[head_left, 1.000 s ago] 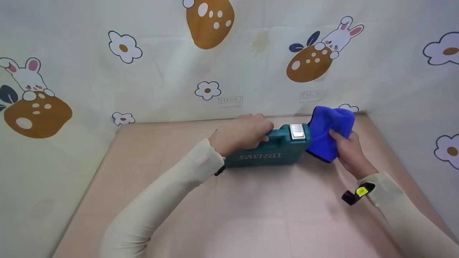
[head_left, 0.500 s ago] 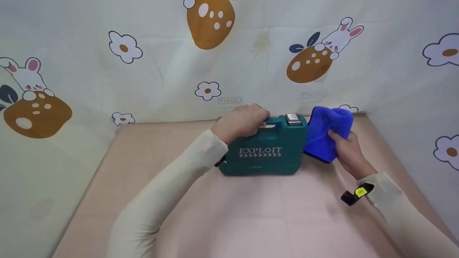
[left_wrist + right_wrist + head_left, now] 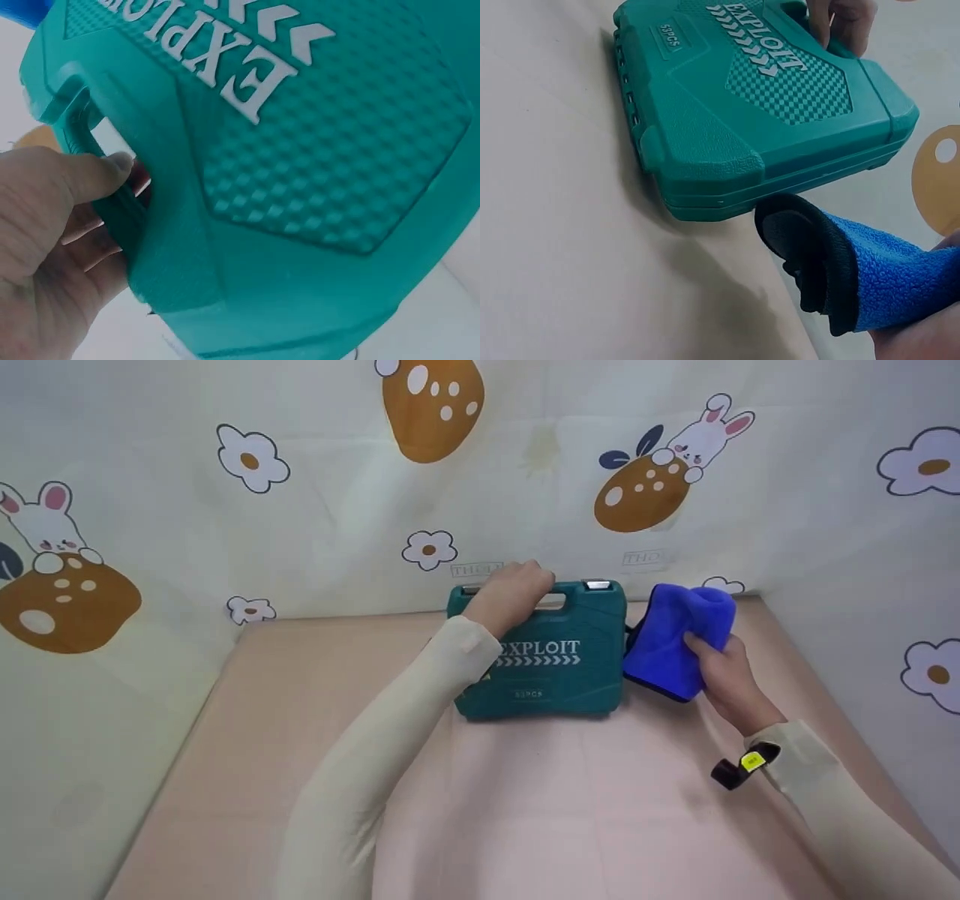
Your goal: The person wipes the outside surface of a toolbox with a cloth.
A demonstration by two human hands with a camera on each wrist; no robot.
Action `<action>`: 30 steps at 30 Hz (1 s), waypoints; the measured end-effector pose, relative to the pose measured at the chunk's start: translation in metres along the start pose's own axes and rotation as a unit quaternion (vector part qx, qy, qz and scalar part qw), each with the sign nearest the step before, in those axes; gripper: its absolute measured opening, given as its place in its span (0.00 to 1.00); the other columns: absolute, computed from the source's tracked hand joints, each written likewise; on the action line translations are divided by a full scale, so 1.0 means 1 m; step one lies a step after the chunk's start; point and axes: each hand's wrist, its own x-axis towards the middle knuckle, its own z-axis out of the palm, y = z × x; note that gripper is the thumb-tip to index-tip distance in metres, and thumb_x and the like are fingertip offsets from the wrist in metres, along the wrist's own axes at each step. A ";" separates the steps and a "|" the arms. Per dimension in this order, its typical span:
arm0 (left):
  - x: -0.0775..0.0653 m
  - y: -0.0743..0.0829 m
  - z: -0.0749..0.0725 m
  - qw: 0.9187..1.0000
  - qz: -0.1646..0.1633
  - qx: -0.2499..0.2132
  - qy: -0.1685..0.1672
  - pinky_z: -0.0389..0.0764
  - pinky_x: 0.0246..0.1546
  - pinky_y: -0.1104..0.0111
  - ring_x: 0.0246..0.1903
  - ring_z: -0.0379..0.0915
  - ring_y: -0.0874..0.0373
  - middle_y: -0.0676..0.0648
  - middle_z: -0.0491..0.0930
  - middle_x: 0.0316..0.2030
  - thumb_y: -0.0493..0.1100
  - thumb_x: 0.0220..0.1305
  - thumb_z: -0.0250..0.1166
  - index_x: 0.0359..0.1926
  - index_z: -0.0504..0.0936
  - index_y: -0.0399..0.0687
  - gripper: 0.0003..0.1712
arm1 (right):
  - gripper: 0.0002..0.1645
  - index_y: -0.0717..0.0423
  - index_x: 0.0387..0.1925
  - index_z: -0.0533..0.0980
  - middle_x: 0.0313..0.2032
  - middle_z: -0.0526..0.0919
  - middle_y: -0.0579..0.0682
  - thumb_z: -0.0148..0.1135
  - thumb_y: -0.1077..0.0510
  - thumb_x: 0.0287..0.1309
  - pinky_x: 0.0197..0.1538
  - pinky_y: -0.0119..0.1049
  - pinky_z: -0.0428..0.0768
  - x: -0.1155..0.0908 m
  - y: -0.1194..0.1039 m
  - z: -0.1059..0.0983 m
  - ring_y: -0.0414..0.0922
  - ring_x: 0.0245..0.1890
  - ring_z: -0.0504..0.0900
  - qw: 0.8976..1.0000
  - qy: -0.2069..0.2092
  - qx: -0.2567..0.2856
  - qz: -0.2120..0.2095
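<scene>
The right hand (image 3: 726, 671) is pinching the blue cloth (image 3: 667, 641) just right of the green case (image 3: 551, 686) that the left hand (image 3: 512, 594) is gripping mid-frame.

"What's covered from the head?"
"The left hand (image 3: 516, 592) and sleeve (image 3: 416, 697) hide the case's (image 3: 581, 619) front from nine to eleven o'clock."
"Blurred?"
"Its small print (image 3: 529, 694), at six."
"Cut off?"
"Left wrist: the case, at twelve and three. Right wrist: the cloth (image 3: 896, 277) and right hand (image 3: 926, 337), at four."
</scene>
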 end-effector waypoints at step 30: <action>0.027 -0.006 0.083 0.996 -0.069 -0.055 -0.028 0.82 0.45 0.66 0.35 0.78 0.57 0.47 0.84 0.42 0.42 0.74 0.63 0.55 0.86 0.46 0.13 | 0.42 0.63 0.80 0.39 0.76 0.51 0.64 0.47 0.54 0.79 0.72 0.57 0.54 0.000 0.004 0.001 0.60 0.74 0.55 0.999 -0.005 -0.031 0.030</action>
